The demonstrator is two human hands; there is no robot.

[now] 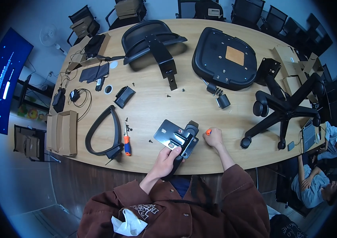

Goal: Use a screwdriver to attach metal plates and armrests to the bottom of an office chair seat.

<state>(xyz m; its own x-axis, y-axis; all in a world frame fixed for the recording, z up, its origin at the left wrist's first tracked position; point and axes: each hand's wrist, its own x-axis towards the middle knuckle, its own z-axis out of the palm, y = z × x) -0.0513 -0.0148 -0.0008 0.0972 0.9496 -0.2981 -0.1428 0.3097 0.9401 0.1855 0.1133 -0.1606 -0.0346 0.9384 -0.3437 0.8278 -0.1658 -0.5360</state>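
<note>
My left hand (164,162) is closed round a black chair part with a flat metal plate (167,133), held up over the table's near edge. Its lower end runs down behind my fingers. Close to its right side, my right hand (214,139) makes a fist by the tabletop. A small orange-ended object (208,131) pokes out of that fist; the rest is hidden, so its kind does not show. Left of my left hand lie a screwdriver (126,143) with an orange and blue handle, a few dark screws (129,129) and a black loop-shaped armrest (90,135).
Farther back are a chair backrest (144,37) with its bracket, an upturned seat (220,59) and, at right, a five-armed chair base (285,113) with casters. A cardboard box (72,133), black block (124,97) and cables lie left. Two people (311,184) sit at right.
</note>
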